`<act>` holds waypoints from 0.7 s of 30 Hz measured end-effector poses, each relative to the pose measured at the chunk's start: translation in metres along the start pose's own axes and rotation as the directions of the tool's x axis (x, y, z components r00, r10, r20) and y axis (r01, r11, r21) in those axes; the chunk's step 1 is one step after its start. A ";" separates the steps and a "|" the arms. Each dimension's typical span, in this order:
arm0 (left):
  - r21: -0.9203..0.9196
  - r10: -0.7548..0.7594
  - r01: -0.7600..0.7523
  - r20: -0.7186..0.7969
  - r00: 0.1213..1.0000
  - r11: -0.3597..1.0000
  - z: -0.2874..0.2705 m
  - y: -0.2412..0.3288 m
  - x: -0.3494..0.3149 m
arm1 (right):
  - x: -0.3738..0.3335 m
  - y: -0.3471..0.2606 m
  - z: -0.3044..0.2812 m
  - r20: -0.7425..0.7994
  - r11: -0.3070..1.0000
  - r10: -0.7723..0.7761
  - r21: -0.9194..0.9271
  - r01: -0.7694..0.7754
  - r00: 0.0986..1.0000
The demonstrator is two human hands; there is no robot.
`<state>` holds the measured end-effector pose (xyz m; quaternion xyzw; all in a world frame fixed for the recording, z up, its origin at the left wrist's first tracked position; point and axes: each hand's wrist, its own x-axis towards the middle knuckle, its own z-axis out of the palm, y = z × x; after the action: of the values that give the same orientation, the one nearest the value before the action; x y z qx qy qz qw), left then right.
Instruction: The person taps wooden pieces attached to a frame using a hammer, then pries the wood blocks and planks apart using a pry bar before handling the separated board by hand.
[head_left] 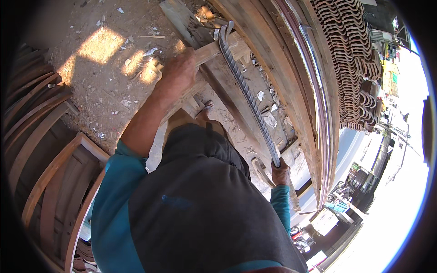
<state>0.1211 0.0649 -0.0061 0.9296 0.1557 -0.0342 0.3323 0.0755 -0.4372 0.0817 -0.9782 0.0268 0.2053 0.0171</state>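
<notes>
My right hand (281, 173) is wrapped round the lower end of a long crowbar (248, 93) with a ribbed, twisted-looking shaft. Its bent, split claw lies at the far end, against a wooden batten (208, 53). My left hand (180, 70) is closed over the near end of that batten, a short way left of the claw. Whether the claw bites into the wood cannot be made out. Beneath the crowbar runs a weathered plank (236, 107), slanting across the littered ground.
Long boards (273, 59) stand stacked on the right, beside piles of wavy clay roof tiles (348, 59). Wooden door frames and panels (50, 182) lean at the left. Wood chips and paper scraps litter the dirt floor (98, 86). A bright street (387, 182) opens at far right.
</notes>
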 end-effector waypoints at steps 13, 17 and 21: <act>0.052 0.042 -0.043 0.020 0.999 0.998 -0.006 0.051 0.004 | -0.124 0.073 0.191 0.247 0.784 -0.123 0.618 -0.058 0.961; 0.095 0.335 -0.337 0.029 0.942 0.937 0.006 0.125 0.021 | -0.129 0.087 0.220 0.242 0.762 -0.101 0.643 -0.082 0.965; 0.160 0.469 -0.513 0.247 0.848 0.843 0.050 0.186 0.004 | -0.125 0.097 0.237 0.188 0.723 -0.085 0.687 -0.069 0.978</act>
<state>0.1851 -0.1014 0.0673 0.9610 -0.1271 -0.0569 0.2389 -0.1391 -0.5179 -0.0870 -0.8747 0.0952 0.2810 0.3833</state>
